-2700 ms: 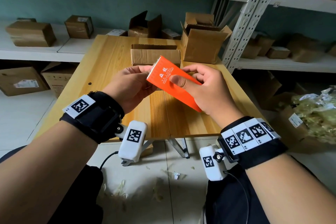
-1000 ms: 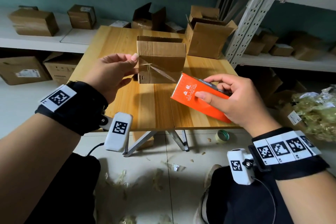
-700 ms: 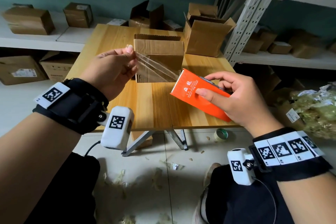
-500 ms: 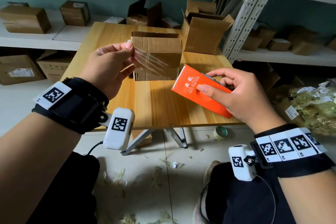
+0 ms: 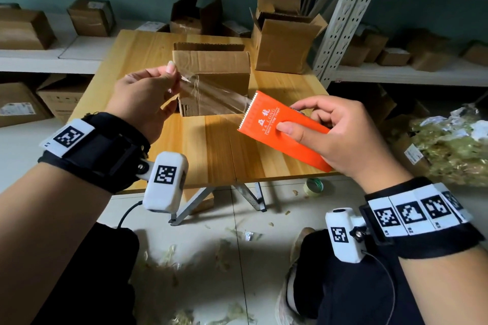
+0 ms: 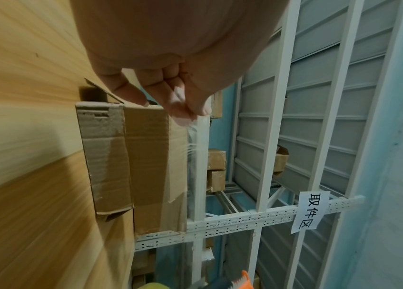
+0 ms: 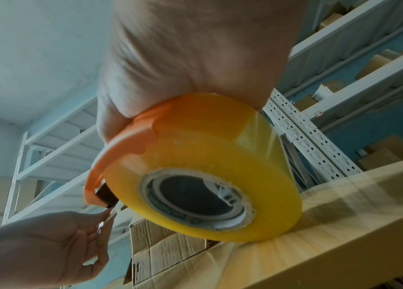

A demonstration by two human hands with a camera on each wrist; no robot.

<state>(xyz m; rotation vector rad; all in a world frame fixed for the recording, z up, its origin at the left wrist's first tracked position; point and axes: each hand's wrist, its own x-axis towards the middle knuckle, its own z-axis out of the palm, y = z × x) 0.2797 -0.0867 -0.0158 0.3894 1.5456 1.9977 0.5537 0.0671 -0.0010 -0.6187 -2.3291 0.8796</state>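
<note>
Tape (image 5: pixel 211 95) stretches from left hand (image 5: pixel 142 97) to right-held dispenser (image 5: pixel 285 132).

The head camera looks forward and down from above, taking in the left hand (image 5: pixel 142 97), the right hand (image 5: pixel 343 137), the counter (image 5: pixel 216 150) and the shelves (image 5: pixel 396 75) beyond. Each wrist camera sits close under its palm, facing along the hand; the left one seems rolled sideways, the right tilted upward. All three share the cardboard box (image 5: pixel 211 71) and the counter.
</note>
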